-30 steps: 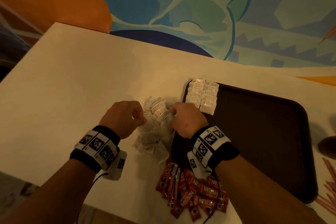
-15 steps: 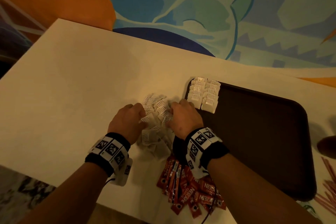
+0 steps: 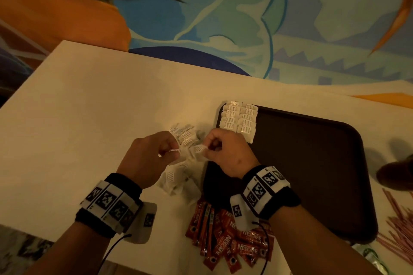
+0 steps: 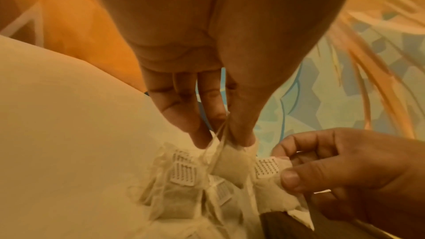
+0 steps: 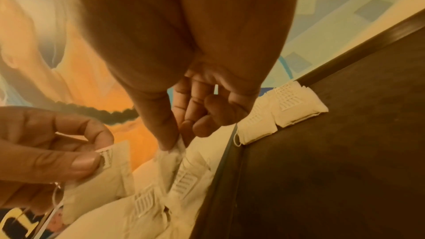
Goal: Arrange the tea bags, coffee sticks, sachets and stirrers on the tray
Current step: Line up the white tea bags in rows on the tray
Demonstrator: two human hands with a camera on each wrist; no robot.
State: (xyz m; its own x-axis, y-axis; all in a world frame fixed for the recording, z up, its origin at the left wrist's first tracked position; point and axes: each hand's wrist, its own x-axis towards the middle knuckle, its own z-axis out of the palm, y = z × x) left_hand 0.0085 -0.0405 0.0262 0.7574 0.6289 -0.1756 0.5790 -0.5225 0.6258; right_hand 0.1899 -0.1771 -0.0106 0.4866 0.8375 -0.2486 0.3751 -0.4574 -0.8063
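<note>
A loose pile of white tea bags [image 3: 178, 179] lies on the table left of the dark brown tray [image 3: 312, 163]. Just above the pile, my left hand [image 3: 173, 152] pinches one tea bag [image 4: 230, 163] by its top and string. My right hand [image 3: 206, 148] pinches another tea bag [image 5: 172, 154] between thumb and forefinger. The two bags hang close together, apparently tangled. Two neat rows of tea bags [image 3: 240, 120] lie in the tray's far-left corner. Red coffee sticks [image 3: 228, 239] lie heaped at the near table edge, partly under my right wrist.
Pink stirrers [image 3: 400, 225] are scattered on the table right of the tray, with green sachets [image 3: 371, 257] near the front right corner. A dark object [image 3: 395, 174] sits at the right edge. The table's left half [image 3: 78, 129] is bare.
Both hands were down in the tea bag pile. They have risen slightly, each pinching a tea bag, and the camera view has shifted.
</note>
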